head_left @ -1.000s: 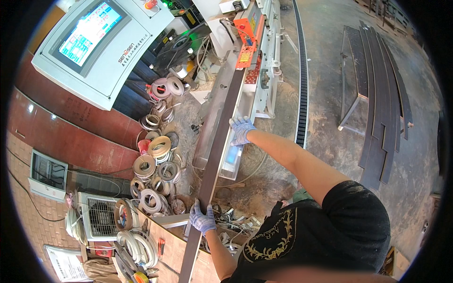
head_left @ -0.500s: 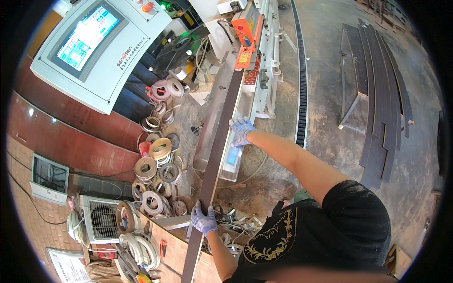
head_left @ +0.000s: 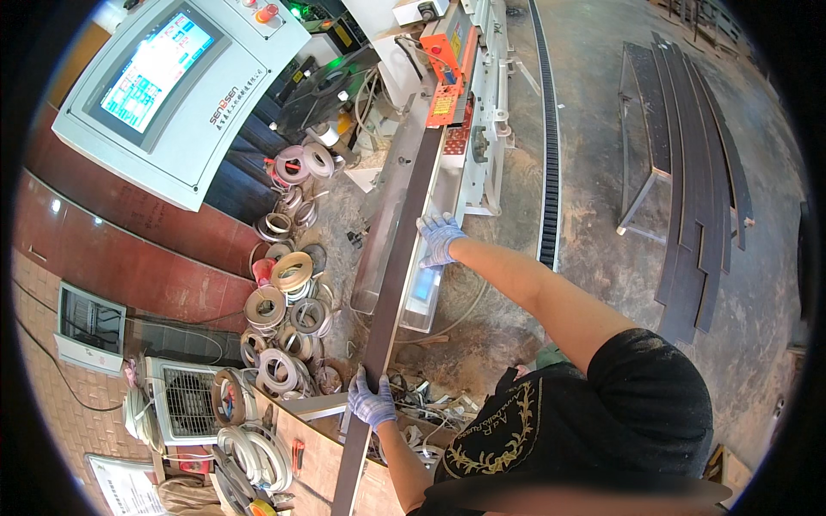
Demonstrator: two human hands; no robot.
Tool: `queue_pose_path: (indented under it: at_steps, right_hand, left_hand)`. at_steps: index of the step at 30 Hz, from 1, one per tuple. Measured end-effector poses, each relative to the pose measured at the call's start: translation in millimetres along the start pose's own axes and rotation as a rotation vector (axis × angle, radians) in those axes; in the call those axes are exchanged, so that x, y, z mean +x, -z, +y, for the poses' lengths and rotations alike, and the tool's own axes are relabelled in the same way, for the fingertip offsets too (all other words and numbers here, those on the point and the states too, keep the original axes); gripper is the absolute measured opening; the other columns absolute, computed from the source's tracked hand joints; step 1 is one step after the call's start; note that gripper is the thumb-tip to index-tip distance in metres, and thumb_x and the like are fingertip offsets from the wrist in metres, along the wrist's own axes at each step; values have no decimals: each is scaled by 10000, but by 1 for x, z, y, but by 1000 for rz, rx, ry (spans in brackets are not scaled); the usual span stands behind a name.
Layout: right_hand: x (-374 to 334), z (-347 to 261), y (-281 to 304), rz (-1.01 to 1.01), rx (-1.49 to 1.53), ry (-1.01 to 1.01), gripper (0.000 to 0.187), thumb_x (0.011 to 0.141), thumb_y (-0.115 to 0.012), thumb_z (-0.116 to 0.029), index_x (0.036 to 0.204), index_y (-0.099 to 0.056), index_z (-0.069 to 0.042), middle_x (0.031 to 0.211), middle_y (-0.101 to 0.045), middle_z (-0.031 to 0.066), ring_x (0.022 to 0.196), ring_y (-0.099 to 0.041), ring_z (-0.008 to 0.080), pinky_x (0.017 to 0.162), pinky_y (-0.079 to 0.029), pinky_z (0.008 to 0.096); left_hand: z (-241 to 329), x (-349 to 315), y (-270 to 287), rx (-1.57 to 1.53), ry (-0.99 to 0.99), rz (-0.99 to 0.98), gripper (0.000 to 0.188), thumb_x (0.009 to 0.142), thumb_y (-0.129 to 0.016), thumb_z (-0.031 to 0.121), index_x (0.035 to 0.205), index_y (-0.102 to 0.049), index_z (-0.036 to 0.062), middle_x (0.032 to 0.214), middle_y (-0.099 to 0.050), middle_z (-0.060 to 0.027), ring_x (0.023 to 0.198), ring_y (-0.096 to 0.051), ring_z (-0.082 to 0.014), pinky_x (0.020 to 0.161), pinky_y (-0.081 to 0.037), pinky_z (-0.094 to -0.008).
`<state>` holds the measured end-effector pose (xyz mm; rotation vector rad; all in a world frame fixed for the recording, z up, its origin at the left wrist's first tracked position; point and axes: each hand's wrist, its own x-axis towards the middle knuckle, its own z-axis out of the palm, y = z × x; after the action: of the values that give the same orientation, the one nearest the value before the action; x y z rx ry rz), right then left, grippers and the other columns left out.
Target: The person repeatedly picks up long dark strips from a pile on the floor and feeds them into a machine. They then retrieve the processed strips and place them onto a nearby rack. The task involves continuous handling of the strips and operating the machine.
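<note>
A long, narrow dark brown board (head_left: 397,297) runs from the lower edge up to a machine, its far end passing at an orange guard (head_left: 444,101). My left hand (head_left: 372,402), in a pale patterned glove, grips the near part of the board along its right edge. Farther up, my gloved right hand (head_left: 440,239) lies against the same edge with its fingers stretched out and touching the board. The undersides of both hands are hidden. Beneath the board a clear tray-like plate (head_left: 368,279) sticks out on its left.
A grey control panel with a lit screen (head_left: 157,70) stands at upper left. Many rolls of edge banding (head_left: 292,271) are heaped left of the board. Several dark boards (head_left: 684,198) lie on a metal stand at right. A black slotted strip (head_left: 549,146) crosses the floor.
My view has shifted very slightly. The board and both hands show no clear movement.
</note>
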<state>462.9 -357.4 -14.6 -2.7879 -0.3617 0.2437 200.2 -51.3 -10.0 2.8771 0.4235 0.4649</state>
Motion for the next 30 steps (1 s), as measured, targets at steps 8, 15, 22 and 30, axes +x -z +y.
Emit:
queue_pose_path:
  at_steps: [8,15,22,30]
  right_hand:
    - [1,2,1,4,6,2,1132,691,-662,-654,1498,-156,-44,1555,-187,160,1449,-132,331,1156,-100,508]
    - [1,5,3,5,-3,7,1123,700,-648,-658,1499,-153,-43,1557,-179,163,1450,-127,333,1154,-96,513]
    - [5,9,9,-37,-21,-1,1120,717,-606,-678,1502,-135,-36,1561,-168,164,1455,-105,327,1161,-72,496]
    - [22,30,14,-12,-7,-4,1132,706,-649,-655,1502,-131,-40,1562,-165,163,1453,-126,325,1153,-100,522]
  left_hand:
    - [3,1,0,6,-15,4,560,735,-749,379,1232,-600,170,1199,-585,-148,1069,-557,-357,949,-431,-453]
    - [5,3,-4,-9,4,7,595,703,-782,337,1251,-601,193,1189,-580,-148,1045,-551,-348,949,-427,-465]
    - [9,6,-8,-16,-43,41,599,699,-782,328,1250,-602,180,1182,-583,-149,1044,-550,-349,955,-419,-462]
    - [25,20,-21,17,-21,19,580,709,-775,354,1236,-614,171,1335,-522,-143,1089,-539,-350,981,-401,-454]
